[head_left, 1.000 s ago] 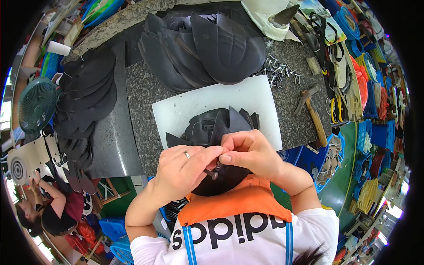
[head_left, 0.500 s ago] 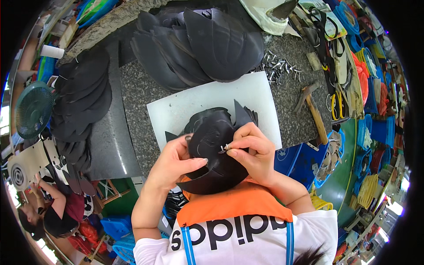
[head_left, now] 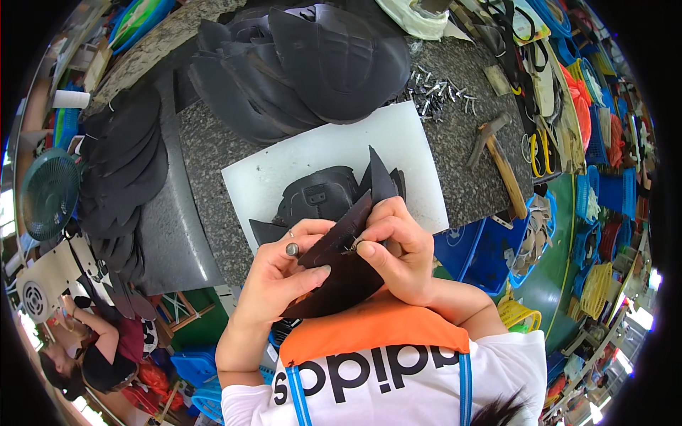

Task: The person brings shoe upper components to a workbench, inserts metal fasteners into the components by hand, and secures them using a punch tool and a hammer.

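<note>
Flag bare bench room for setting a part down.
Bare granite slab: between white sheet and hammer; also left, between sheet and smooth grey plate. The sheet's far band, short of the stacked black panels, is bare too. Crowded: far side, those panels plus scattered metal fasteners; near edge, left hand and right hand at a curved panel.

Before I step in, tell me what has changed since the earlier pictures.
Since the first picture, the left hand has drawn leftward from the right hand; since the second, its black piece has tilted more edge-on, the right still at a small metal clip. The hammer and stacked black pieces lie as before.
</note>
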The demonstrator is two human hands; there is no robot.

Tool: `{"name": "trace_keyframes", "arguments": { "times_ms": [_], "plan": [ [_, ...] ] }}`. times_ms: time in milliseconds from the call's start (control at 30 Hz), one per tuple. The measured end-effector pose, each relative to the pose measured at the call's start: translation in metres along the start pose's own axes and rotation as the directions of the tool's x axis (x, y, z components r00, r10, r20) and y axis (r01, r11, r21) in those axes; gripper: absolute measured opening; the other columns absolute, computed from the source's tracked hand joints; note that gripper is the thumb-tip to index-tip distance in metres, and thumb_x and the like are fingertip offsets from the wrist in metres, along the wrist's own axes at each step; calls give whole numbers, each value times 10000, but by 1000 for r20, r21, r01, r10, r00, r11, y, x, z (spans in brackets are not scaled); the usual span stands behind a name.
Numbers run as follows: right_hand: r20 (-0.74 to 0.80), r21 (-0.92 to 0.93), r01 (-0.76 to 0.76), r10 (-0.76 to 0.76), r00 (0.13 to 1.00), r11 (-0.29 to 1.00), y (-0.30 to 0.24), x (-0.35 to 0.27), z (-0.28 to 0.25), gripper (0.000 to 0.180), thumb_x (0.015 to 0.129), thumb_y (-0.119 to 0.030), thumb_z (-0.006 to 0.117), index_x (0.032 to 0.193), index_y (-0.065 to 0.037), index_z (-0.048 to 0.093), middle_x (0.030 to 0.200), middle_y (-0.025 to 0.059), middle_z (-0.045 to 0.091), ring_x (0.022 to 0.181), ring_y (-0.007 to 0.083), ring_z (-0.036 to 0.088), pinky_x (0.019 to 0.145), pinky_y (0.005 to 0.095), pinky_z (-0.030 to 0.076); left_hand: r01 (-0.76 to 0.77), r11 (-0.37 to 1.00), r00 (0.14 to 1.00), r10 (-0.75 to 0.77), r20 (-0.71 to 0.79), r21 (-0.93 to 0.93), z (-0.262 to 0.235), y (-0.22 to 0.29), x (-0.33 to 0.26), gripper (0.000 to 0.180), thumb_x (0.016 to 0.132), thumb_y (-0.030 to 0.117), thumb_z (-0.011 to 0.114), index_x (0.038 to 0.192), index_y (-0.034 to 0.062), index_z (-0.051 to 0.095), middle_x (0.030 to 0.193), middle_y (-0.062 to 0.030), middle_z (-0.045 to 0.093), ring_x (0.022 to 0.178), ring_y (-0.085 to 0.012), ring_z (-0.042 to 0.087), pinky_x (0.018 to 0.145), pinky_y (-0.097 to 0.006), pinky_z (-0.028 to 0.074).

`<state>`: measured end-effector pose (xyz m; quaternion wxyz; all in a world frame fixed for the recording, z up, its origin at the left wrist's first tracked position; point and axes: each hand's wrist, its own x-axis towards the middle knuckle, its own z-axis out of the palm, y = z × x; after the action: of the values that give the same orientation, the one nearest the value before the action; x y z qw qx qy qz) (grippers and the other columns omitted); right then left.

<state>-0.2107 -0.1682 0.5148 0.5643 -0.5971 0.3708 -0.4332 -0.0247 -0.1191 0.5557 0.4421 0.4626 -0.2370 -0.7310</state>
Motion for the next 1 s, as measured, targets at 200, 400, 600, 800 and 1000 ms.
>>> {"name": "trace_keyframes", "arguments": {
  "times_ms": [200, 400, 600, 800, 1000],
  "plan": [
    [83, -96, 79, -71, 994, 992, 1, 5, -6, 209, 726, -120, 756, 768, -68, 558, 773, 29, 508, 752, 190, 465, 726, 303, 352, -309, 909, 950, 308, 48, 281, 3, -9, 8, 287, 773, -47, 658, 1057, -14, 655, 1003, -50, 602, 754, -60, 546, 559, -187, 406],
    [108, -388, 223, -196, 975, 894, 3, 24, -16, 393, 614, -167, 832, 839, -92, 519, 843, 59, 500, 814, 239, 479, 761, 357, 362, -74, 943, 979, 131, -155, 325, 12, 3, 11, 226, 763, -7, 717, 982, -8, 659, 808, -32, 647, 703, -70, 572, 603, -168, 429],
    [-44, -794, 143, -290, 956, 590, 12, 48, -76, 387, 642, -117, 787, 965, -78, 577, 1013, 103, 557, 992, 289, 515, 877, 393, 393, -20, 977, 926, 99, -364, 214, -17, 10, 21, 172, 803, 40, 679, 966, 25, 626, 836, -18, 658, 628, -18, 567, 468, -163, 425],
    [-212, -974, -219, 105, 972, 58, 13, 16, -203, 414, 780, -97, 610, 1180, -53, 512, 1151, 151, 526, 1067, 341, 514, 899, 415, 420, -350, 937, 903, 338, -265, 0, -71, 57, 3, 222, 827, 16, 635, 1042, -6, 582, 880, -82, 664, 572, -59, 587, 417, -150, 408],
    [-265, -952, -268, 39, 963, 148, 22, 31, -203, 302, 790, -108, 590, 1083, -49, 545, 986, 152, 537, 932, 358, 554, 780, 420, 456, -499, 799, 743, 593, -309, 334, -45, 99, -10, 235, 865, 76, 611, 1082, -9, 581, 877, -50, 659, 634, -39, 604, 431, -122, 413]
  ]
}}
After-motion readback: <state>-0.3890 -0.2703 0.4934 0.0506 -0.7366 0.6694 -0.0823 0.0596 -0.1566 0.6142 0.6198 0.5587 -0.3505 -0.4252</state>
